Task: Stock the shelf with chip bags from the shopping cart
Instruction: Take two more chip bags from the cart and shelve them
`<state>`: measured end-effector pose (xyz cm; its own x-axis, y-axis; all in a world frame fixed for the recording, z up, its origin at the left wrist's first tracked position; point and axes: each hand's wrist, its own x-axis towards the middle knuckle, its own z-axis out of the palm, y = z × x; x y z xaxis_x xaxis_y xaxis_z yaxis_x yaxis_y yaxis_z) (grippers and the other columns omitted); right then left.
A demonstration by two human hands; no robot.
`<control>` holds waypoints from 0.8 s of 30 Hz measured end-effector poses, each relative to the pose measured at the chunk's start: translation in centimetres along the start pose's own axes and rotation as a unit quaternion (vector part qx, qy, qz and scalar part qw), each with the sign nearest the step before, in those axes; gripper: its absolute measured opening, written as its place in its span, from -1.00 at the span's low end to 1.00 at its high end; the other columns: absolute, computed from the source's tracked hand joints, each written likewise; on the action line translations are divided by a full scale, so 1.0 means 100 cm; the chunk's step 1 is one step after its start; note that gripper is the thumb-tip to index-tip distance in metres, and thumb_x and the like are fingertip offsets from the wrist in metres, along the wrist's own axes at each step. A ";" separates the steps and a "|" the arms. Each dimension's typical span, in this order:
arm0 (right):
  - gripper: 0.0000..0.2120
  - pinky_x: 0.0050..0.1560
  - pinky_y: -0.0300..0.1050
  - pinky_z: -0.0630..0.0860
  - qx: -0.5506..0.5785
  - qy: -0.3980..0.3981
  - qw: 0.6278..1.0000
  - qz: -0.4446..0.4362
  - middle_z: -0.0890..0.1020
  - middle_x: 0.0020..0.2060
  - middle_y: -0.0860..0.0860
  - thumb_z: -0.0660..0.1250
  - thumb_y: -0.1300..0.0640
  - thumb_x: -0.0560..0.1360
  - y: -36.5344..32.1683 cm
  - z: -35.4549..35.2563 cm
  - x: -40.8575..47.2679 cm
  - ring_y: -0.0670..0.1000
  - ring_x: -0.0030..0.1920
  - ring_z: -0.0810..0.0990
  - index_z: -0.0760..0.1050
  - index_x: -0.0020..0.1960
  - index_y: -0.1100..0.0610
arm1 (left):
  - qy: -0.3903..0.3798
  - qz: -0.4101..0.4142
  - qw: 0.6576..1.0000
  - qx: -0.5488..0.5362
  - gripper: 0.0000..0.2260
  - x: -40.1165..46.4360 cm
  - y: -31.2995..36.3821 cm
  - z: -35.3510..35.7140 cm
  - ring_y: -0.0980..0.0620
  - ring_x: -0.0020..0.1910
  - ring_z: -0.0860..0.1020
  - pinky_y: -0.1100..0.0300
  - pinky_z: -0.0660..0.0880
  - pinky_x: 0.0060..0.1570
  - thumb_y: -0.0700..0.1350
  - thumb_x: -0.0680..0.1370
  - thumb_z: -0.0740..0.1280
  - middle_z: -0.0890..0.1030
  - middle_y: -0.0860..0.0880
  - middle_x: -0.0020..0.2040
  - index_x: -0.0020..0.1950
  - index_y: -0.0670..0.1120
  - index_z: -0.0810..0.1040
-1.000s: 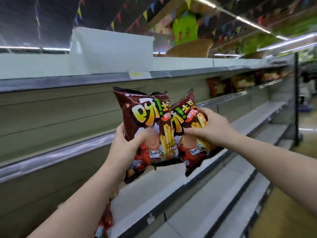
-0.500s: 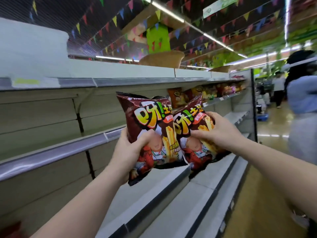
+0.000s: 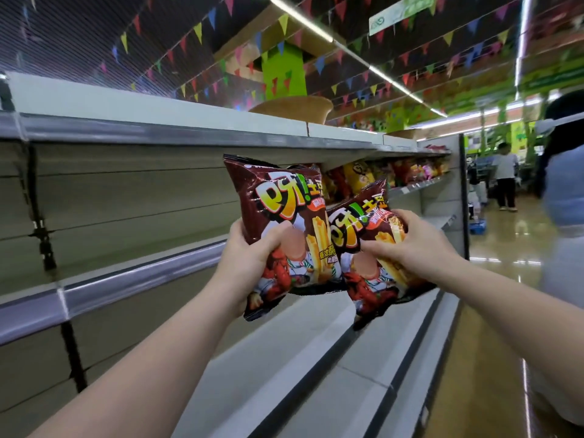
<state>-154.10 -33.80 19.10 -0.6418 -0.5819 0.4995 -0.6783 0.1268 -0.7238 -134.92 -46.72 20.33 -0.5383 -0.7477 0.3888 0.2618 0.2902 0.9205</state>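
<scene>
The shelf (image 3: 126, 273) runs bare from the near end; since a second ago the view has swung along it, so stocked bags (image 3: 363, 178) at its far end and a shopper (image 3: 505, 175) beyond now show, which suggests the person is walking toward a spot to stock. Both chip bags are still carried in front of the shelf, none placed yet. The left bag (image 3: 278, 197) overlaps the right bag (image 3: 363, 222). The left hand (image 3: 249, 260) grips the first low down; the right hand (image 3: 420, 245) pinches the second across its face.
</scene>
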 end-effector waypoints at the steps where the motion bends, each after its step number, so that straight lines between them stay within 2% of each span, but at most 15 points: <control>1: -0.23 0.17 -0.01 0.47 0.000 0.003 1.000 -0.002 0.53 0.09 -0.02 0.50 -0.13 0.29 0.004 0.004 0.015 0.00 0.06 0.51 0.28 0.39 0.06 | 0.003 -0.001 1.000 -0.007 -0.54 0.017 -0.007 0.002 -0.09 -0.04 0.65 0.04 0.61 -0.14 -0.03 0.46 0.40 0.59 -0.13 0.14 0.29 -0.07 0.33; 4: -0.20 0.20 0.03 0.47 -0.008 0.010 1.000 -0.001 0.53 0.17 0.02 0.50 -0.14 0.28 0.016 0.013 0.060 0.05 0.14 0.52 0.26 0.41 0.06 | 0.003 -0.022 0.999 -0.034 -0.50 0.068 -0.022 0.010 -0.13 -0.09 0.68 -0.02 0.62 -0.11 -0.03 0.44 0.43 0.62 -0.17 0.12 0.31 -0.11 0.36; 8: -0.19 0.23 0.09 0.46 -0.016 0.013 1.000 0.000 0.53 0.22 0.05 0.49 -0.15 0.28 0.038 0.022 0.118 0.08 0.19 0.51 0.26 0.42 0.07 | 0.015 -0.057 0.996 -0.066 -0.55 0.126 -0.038 0.024 -0.03 -0.32 0.69 0.14 0.59 -0.42 -0.05 0.46 0.43 0.66 -0.17 -0.02 0.28 -0.12 0.39; 10: -0.19 0.23 0.09 0.46 -0.003 0.009 1.000 0.008 0.52 0.21 0.05 0.49 -0.15 0.28 0.052 0.026 0.143 0.08 0.18 0.51 0.26 0.42 0.08 | 0.019 -0.076 0.994 -0.072 -0.54 0.149 -0.045 0.033 -0.02 -0.37 0.68 0.18 0.56 -0.48 -0.06 0.47 0.43 0.66 -0.17 -0.04 0.30 -0.15 0.38; 16: -0.28 0.19 0.00 0.46 0.040 0.000 0.999 0.021 0.56 0.12 0.01 0.50 -0.15 0.29 0.102 0.042 0.229 0.04 0.09 0.53 0.35 0.35 0.06 | 0.044 -0.088 0.994 -0.052 -0.52 0.215 -0.065 0.061 -0.08 -0.33 0.69 0.11 0.59 -0.45 -0.02 0.45 0.44 0.69 -0.17 -0.08 0.30 -0.13 0.41; 21: -0.34 0.17 0.09 0.50 0.107 -0.051 0.993 0.020 0.57 0.05 0.02 0.50 -0.15 0.27 0.140 0.051 0.311 0.09 0.06 0.57 0.39 0.27 0.06 | 0.076 -0.089 0.993 -0.035 -0.48 0.268 -0.079 0.100 -0.12 -0.24 0.70 0.07 0.61 -0.37 0.04 0.43 0.46 0.71 -0.17 -0.10 0.30 -0.14 0.44; 24: -0.43 0.12 0.11 0.54 0.153 -0.086 0.984 0.017 0.61 0.00 0.02 0.52 -0.14 0.25 0.159 0.052 0.363 0.10 0.02 0.60 0.43 0.16 0.04 | 0.084 -0.093 0.992 -0.027 -0.54 0.297 -0.083 0.125 -0.11 -0.22 0.70 0.09 0.63 -0.32 0.06 0.43 0.44 0.71 -0.15 -0.12 0.23 -0.14 0.51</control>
<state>-186.28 -57.07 23.25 -0.5742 -0.7124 0.4034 -0.5010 -0.0839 -0.8614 -163.13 -63.87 24.80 -0.4413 -0.8757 0.1959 0.2154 0.1086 0.9705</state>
